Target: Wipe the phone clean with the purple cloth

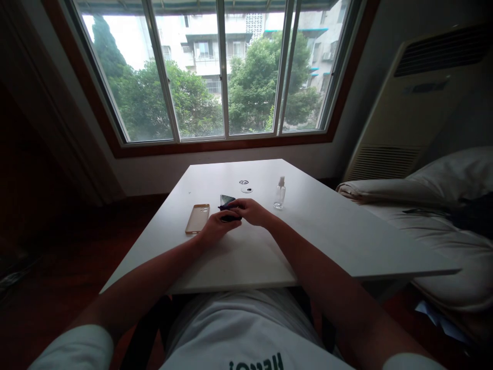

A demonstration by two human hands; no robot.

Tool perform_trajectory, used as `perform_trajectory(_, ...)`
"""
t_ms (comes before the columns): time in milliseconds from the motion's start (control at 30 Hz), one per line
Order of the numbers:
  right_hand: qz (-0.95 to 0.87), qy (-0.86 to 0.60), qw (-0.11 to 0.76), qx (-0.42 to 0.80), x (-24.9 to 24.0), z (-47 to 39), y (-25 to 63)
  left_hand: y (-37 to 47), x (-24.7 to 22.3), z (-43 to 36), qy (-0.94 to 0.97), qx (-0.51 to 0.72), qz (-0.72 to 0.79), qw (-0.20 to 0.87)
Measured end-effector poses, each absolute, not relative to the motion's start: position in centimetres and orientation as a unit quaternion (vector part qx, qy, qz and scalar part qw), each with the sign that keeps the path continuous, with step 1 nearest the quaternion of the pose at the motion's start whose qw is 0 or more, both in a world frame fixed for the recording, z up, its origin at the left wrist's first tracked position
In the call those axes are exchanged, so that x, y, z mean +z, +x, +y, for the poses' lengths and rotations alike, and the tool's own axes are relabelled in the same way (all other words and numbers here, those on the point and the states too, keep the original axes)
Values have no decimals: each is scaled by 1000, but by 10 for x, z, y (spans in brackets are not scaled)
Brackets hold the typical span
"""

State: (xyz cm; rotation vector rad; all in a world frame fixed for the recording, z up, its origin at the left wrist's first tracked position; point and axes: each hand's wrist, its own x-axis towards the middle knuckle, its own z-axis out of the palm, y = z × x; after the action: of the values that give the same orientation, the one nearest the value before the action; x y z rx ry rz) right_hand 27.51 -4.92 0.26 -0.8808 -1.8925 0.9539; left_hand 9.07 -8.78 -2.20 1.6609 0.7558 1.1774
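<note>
Both my hands meet over a dark phone near the middle of the white table. My left hand is curled round its lower left side, and my right hand bends over it from the right, with fingers on a dark item, perhaps a cloth, that lies against the phone. The fingers hide much of both. A tan phone case lies just left of my left hand. To the right of my right hand stands a clear spray bottle with a little liquid.
Two small round items lie on the table beyond my hands. A window is behind the table. At the right are a bed or couch with pale bedding and a tall air conditioner.
</note>
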Motion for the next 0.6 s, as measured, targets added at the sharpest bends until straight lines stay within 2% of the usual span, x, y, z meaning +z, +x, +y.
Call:
perform_trajectory(100, -742, -360, 407, 393, 2, -48, 274, 90, -23, -87, 683, 477, 316, 454)
perform_trajectory(267, -696, -333, 386, 505, 6, -46, 277, 89, -24, -86, 710, 463, 320, 425)
perform_trajectory(467, -600, -344, 459, 558, 15, -56, 271, 85, -22, -82, 713, 470, 337, 397)
perform_trajectory(600, -581, -361, 457, 568, 21, -65, 264, 83, -20, -80, 688, 490, 348, 406)
